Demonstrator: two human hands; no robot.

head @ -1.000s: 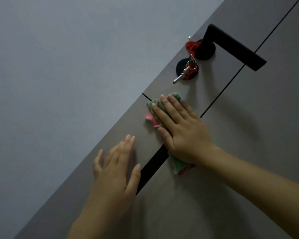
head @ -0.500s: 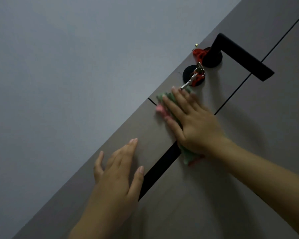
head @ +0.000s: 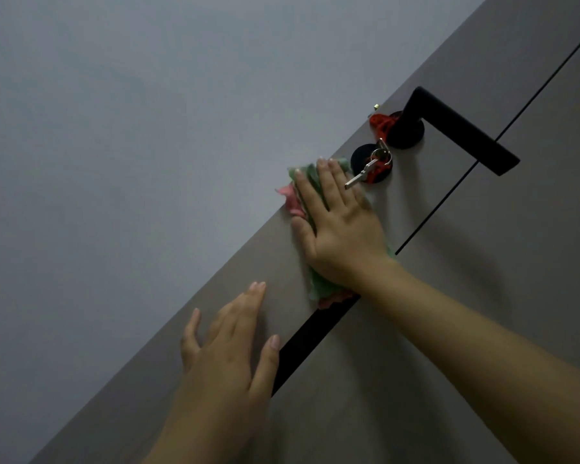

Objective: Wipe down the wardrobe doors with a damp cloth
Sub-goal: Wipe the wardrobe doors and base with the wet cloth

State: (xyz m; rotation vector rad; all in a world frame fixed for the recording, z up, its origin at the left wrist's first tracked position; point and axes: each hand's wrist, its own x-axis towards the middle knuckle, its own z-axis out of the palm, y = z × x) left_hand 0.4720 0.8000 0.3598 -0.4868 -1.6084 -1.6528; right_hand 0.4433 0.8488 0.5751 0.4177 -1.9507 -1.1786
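Note:
A grey-brown door panel (head: 449,329) fills the lower right of the tilted view. My right hand (head: 339,229) lies flat with straight fingers on a green and pink cloth (head: 322,286), pressing it against the panel just below the keyhole. The cloth pokes out past my fingertips and under my wrist. My left hand (head: 228,356) rests flat on the panel lower down, fingers spread, beside a black recessed slot (head: 308,343).
A black lever handle (head: 456,132) sticks out above my right hand. A key on a ring (head: 365,172) hangs from the black round lock (head: 370,162), with red cord (head: 380,123) around the handle base. A plain grey wall (head: 148,162) lies to the left.
My right hand has slid the cloth up the panel toward the lock and door edge; its fingertips now reach beside the hanging key. My left hand stays flat in about the same spot.

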